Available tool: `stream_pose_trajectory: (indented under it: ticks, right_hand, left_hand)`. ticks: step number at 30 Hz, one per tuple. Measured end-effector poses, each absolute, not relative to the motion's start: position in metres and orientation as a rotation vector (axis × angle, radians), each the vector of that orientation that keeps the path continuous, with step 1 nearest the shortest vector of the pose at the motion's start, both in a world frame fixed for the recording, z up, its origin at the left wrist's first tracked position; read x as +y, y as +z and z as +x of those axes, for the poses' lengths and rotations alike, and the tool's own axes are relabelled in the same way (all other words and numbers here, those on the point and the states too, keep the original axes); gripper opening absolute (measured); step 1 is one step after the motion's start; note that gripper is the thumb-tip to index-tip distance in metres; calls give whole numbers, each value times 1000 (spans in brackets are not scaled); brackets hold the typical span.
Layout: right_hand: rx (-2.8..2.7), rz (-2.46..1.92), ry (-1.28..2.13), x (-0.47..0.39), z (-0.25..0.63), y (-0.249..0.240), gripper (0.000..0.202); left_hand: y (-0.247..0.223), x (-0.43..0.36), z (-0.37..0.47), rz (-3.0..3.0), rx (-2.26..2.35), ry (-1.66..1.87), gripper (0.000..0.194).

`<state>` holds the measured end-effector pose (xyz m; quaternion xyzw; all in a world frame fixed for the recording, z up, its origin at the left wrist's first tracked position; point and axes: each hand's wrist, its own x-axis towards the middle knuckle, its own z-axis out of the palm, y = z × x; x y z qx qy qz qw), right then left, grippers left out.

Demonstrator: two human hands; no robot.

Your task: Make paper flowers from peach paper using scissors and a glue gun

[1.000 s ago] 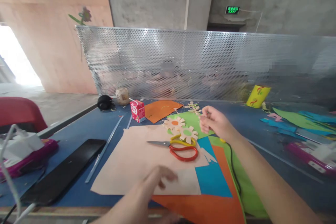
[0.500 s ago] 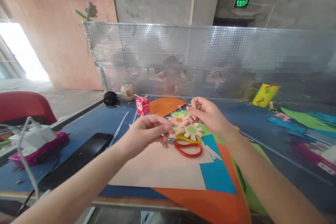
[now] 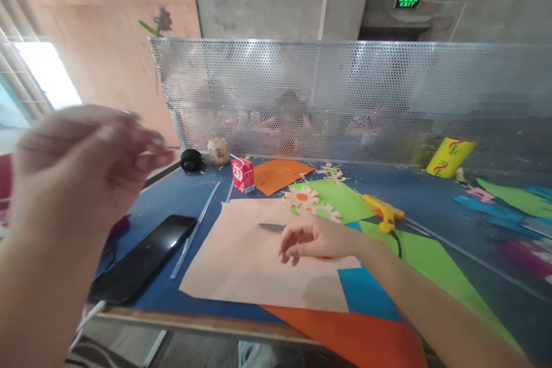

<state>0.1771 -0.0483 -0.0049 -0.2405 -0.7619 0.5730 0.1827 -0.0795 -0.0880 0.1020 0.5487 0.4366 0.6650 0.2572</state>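
Raised close to the camera on the left, my left hand (image 3: 92, 155) has its fingers curled together in a pinch; what they hold, if anything, I cannot make out. Over the cream paper sheet (image 3: 241, 253) hangs my right hand (image 3: 317, 238), fingers loosely bent and apart, nothing seen in them. It covers most of the scissors, whose blade (image 3: 271, 226) sticks out to its left, with a bit of red handle below. Just beyond lie two cream paper flowers, one with an orange centre (image 3: 302, 197) and one with a green centre (image 3: 321, 211).
A yellow glue gun (image 3: 386, 211) lies right on green paper (image 3: 425, 259). Left are a black phone (image 3: 144, 256) and a clear stick (image 3: 195, 230). A red drink carton (image 3: 242, 177) stands before the perforated metal screen (image 3: 241, 86). Orange paper (image 3: 282, 175) and scraps (image 3: 331, 172) lie behind.
My left hand has risen from above the paper, leftward and towards the camera. My right hand has come down and nearer, over the scissors. The view has shifted slightly.
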Motion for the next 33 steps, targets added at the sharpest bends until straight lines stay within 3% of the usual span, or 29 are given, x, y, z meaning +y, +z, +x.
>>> stream_pose_trajectory:
  ticks: [2, 4, 7, 15, 20, 24, 33]
  right_hand:
    - [-2002, -556, 1614, -50, 175, -1, 8]
    - [-1862, -411, 1604, -50, 173, 5, 10]
    - [-1758, -326, 1580, -49, 171, 13, 14]
    - [-1723, -376, 1527, -42, 175, 2, 16]
    - [-1654, -512, 1332, -39, 175, -3, 8]
    - [-1570, -638, 1203, -33, 179, -6, 14]
    - [-1675, -712, 1107, -38, 184, -7, 18]
  left_hand:
    - [84, -78, -76, 1668, 1104, 1730, 2]
    - [62, -70, -67, 1869, 1113, 1306, 12]
    - [34, -66, -52, 1934, 1020, 1036, 20]
    - [16, -67, -24, 1922, 942, 1055, 23]
    - [6, -64, -9, 1923, 1009, 1155, 25]
    - [1, -61, 4, 1857, 1014, 1059, 25]
    - [5, -60, 27, 1849, 995, 1022, 15]
